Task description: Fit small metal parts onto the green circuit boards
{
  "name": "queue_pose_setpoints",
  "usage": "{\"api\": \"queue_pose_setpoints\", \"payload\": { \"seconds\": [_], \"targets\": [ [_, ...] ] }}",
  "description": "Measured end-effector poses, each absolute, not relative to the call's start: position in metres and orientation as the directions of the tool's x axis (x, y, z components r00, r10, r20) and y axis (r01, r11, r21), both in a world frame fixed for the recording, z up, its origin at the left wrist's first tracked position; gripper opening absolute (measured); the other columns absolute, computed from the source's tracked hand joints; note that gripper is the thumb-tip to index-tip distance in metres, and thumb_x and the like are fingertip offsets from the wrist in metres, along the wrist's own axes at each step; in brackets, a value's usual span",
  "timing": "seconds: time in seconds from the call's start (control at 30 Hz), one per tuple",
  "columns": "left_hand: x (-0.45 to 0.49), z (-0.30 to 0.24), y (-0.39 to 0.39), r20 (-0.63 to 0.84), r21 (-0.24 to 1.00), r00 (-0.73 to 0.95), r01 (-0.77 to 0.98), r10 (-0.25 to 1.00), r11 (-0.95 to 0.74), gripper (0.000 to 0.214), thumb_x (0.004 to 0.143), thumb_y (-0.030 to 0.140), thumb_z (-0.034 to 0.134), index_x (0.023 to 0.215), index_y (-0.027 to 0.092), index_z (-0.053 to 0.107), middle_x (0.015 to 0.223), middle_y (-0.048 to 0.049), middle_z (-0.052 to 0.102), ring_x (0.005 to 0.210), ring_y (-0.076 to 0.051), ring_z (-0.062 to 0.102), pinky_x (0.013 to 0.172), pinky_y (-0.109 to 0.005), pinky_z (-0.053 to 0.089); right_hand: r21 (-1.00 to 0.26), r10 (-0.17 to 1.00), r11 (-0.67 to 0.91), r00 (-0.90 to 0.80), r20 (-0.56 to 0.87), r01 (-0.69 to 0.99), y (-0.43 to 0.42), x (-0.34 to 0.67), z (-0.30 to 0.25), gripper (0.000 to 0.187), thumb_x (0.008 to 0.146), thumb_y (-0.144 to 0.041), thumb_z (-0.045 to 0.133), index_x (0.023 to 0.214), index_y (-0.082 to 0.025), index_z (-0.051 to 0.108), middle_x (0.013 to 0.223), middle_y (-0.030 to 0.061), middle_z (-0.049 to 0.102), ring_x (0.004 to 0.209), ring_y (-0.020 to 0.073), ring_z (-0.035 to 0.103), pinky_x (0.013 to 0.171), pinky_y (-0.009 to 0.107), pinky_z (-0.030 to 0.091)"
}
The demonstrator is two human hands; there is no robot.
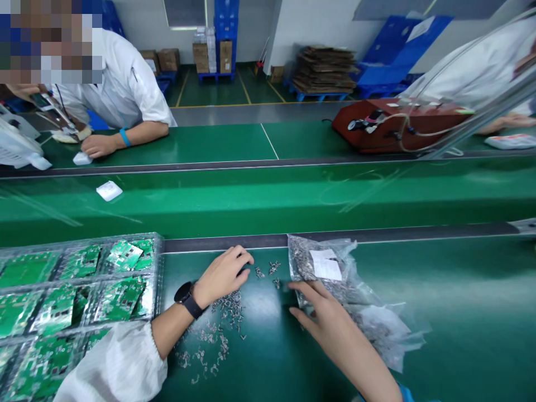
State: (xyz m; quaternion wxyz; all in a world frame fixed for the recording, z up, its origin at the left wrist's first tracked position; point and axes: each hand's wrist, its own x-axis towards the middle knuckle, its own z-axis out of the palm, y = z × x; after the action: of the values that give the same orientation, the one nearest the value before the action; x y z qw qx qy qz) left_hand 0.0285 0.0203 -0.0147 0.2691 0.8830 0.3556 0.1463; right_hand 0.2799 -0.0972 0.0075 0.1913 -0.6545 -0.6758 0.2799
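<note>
My left hand (224, 273), with a black watch on the wrist, rests on the green mat with fingers curled, fingertips pressed down beside small metal parts (228, 310) scattered on the mat. Whether it pinches one I cannot make out. My right hand (322, 315) lies flat with fingers stretched out, touching the edge of a clear plastic bag (330, 268) full of the same small parts, which bears a white label. A few loose parts (268, 271) lie between the two hands.
A clear tray (79, 290) of green circuit boards sits at the left. Beyond runs a green conveyor belt (268, 195) carrying a white item (109, 190). A person in white (121, 84) works across it at far left; a red device (402, 125) stands at far right.
</note>
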Motion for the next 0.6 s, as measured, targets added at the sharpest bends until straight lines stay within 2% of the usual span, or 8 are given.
{"api": "queue_pose_setpoints", "payload": {
  "seconds": [0.1, 0.23, 0.4, 0.5, 0.6],
  "targets": [
    [0.030, -0.014, 0.023, 0.025, 0.615, 0.711, 0.543, 0.703, -0.572, 0.018, 0.101, 0.017, 0.046, 0.105, 0.020, 0.063, 0.105, -0.0056, 0.063, 0.096, -0.021, 0.061, 0.085, -0.037, 0.051, -0.687, 0.989, -0.057, -0.052, -0.136, 0.725, -0.119, 0.287, -0.004, 0.026, 0.089, -0.025, 0.062, 0.113, -0.031, 0.065, 0.108, 0.0075, 0.065, 0.072, 0.0248, 0.069, 0.059, 0.037, 0.056],
    [0.030, -0.008, 0.025, -0.027, 0.636, 0.727, 0.542, 0.686, -0.549, 0.017, 0.096, 0.013, 0.050, 0.097, 0.020, 0.065, 0.090, -0.0030, 0.063, 0.086, -0.020, 0.059, 0.079, -0.034, 0.048, -0.748, 0.990, -0.058, -0.058, -0.128, 0.661, -0.127, 0.283, -0.017, 0.018, 0.085, -0.016, 0.058, 0.098, -0.027, 0.066, 0.096, 0.0068, 0.066, 0.067, 0.0225, 0.068, 0.061, 0.035, 0.058],
    [0.022, 0.003, 0.025, -0.114, 0.701, 0.853, 0.432, 0.509, -0.567, 0.034, 0.084, 0.002, 0.051, 0.104, 0.023, 0.068, 0.100, -0.0024, 0.069, 0.093, -0.019, 0.062, 0.085, -0.034, 0.047, -0.789, 0.997, -0.023, -0.047, -0.066, 0.614, -0.110, 0.266, -0.014, 0.021, 0.087, -0.013, 0.051, 0.093, -0.024, 0.068, 0.084, 0.0039, 0.063, 0.066, 0.0201, 0.064, 0.064, 0.032, 0.055],
    [0.020, 0.006, 0.026, -0.143, 0.724, 0.858, 0.430, 0.492, -0.539, 0.043, 0.077, -0.003, 0.049, 0.105, 0.023, 0.069, 0.104, -0.0029, 0.070, 0.094, -0.019, 0.063, 0.083, -0.032, 0.048, -0.838, 0.997, -0.005, -0.057, -0.044, 0.545, -0.107, 0.261, 0.006, 0.019, 0.090, -0.016, 0.053, 0.095, -0.024, 0.070, 0.085, 0.0031, 0.064, 0.071, 0.0193, 0.065, 0.064, 0.030, 0.055],
    [0.020, 0.004, 0.026, -0.123, 0.738, 0.861, 0.412, 0.494, -0.534, 0.043, 0.076, -0.003, 0.049, 0.104, 0.022, 0.069, 0.100, -0.0029, 0.069, 0.093, -0.019, 0.062, 0.083, -0.031, 0.048, -0.879, 0.999, 0.030, 0.018, 0.043, 0.476, -0.104, 0.259, 0.027, 0.013, 0.096, -0.023, 0.058, 0.099, -0.025, 0.070, 0.092, 0.0050, 0.067, 0.080, 0.0204, 0.068, 0.068, 0.029, 0.056]
  ]
}}
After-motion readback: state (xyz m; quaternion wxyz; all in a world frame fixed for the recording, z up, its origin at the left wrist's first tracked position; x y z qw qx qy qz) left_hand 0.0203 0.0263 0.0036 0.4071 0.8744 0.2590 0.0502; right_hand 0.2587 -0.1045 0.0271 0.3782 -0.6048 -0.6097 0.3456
